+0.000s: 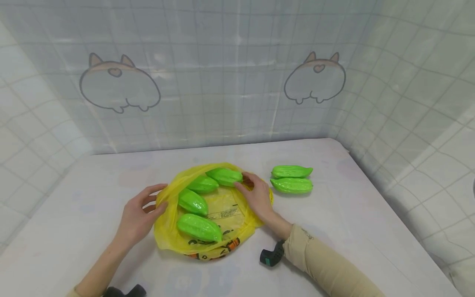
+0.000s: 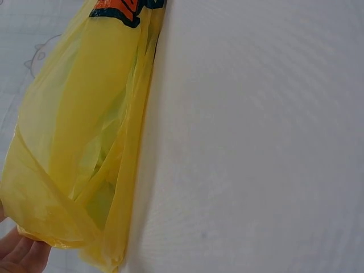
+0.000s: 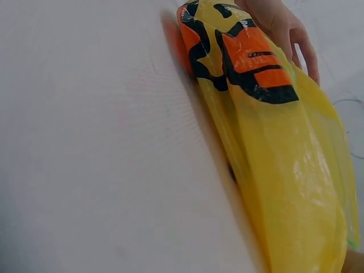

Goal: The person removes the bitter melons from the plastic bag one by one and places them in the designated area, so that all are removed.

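Observation:
A yellow plastic bag (image 1: 237, 229) lies with its wide mouth facing up. In it are several glossy green bitter melons (image 1: 199, 227) along the left and far sides. At the bag's left rim, my left hand (image 1: 138, 214) pinches the plastic between thumb and fingers; the left wrist view has its fingertips (image 2: 25, 253) at the bag's folded edge. My right hand (image 1: 256, 196) reaches over the right rim, thumb and fingers at the end of the far bitter melon (image 1: 224, 176). The right wrist view shows mostly the bag's printed side (image 3: 284, 159), hiding most of that hand.
Two more bitter melons (image 1: 292, 185) lie side by side on the white table (image 1: 352, 231), right of the bag. A dark device (image 1: 272, 255) shows by the right sleeve, another (image 1: 128, 291) under the left wrist. A tiled wall covering (image 1: 222, 82) rises behind the table.

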Motion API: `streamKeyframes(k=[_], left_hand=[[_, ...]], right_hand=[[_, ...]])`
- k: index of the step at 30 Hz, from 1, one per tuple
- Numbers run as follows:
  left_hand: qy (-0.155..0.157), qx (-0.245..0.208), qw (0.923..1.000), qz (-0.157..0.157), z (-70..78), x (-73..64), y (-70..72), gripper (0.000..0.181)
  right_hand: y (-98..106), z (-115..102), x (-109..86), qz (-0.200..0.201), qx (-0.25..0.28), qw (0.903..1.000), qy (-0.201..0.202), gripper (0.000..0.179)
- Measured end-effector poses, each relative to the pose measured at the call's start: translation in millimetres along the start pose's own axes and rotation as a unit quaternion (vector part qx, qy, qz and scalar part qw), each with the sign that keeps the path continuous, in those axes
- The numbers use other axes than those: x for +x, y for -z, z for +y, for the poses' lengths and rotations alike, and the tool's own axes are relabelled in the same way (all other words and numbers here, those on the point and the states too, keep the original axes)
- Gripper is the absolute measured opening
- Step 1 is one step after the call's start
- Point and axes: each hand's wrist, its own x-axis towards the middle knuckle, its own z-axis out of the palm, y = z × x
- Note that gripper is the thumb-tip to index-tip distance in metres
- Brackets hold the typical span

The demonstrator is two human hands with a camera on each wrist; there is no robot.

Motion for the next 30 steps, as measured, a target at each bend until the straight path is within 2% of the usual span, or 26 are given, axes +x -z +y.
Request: streamKeyframes(k=[21,30], left_hand=[[0.006,0.002,1.0,-0.001,-1.8,-0.7,-3.0,0.044],[0.006,-0.001,1.0,0.003,-2.6,-0.1,-3.8,0.043]], right_hand=[[-2.6,0.7,0.2,0.0,0.002,1.0,-0.004,0.048],[-0.7,0.6,-0.5,-0.001,0.019,0.9998,-0.007,0.044]])
